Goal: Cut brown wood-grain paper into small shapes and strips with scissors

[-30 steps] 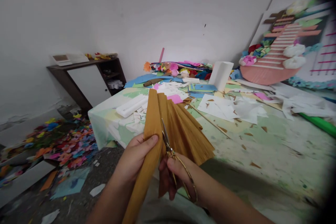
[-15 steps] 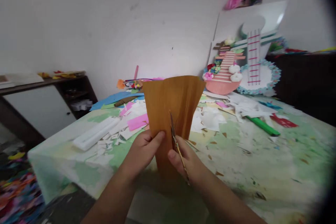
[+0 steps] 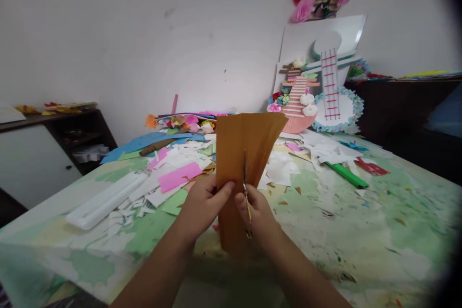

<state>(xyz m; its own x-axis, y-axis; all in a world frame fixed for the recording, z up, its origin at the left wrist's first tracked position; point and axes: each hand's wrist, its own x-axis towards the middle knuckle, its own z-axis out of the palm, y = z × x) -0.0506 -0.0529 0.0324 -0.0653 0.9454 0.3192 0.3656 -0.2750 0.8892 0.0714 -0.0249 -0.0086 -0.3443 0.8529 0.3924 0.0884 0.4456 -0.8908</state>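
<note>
A tall sheet of brown paper [image 3: 231, 147] stands upright before me over the table's near side. My left hand [image 3: 205, 202] grips its left part, thumb on the near face and the other fingers hidden behind. My right hand [image 3: 258, 207] is closed round a pair of scissors [image 3: 245, 180], with a blade pointing up against the paper's near face. Only one blade shows clearly, and I cannot tell whether the blades are apart. Folds run through the paper's right part, and its top flares to the right.
White and pink paper scraps [image 3: 180, 176] litter the left of the table [image 3: 325, 231], beside a long white plastic piece [image 3: 106, 202]. At right lie a green roll [image 3: 346, 174] and a red scrap [image 3: 371, 166]. Paper guitar-like crafts [image 3: 329, 91] lean against the wall.
The view has swung left and the surroundings shift in it. The paper has turned, its left edge now more upright. Both hands keep their hold, and the scissors stand more vertical.
</note>
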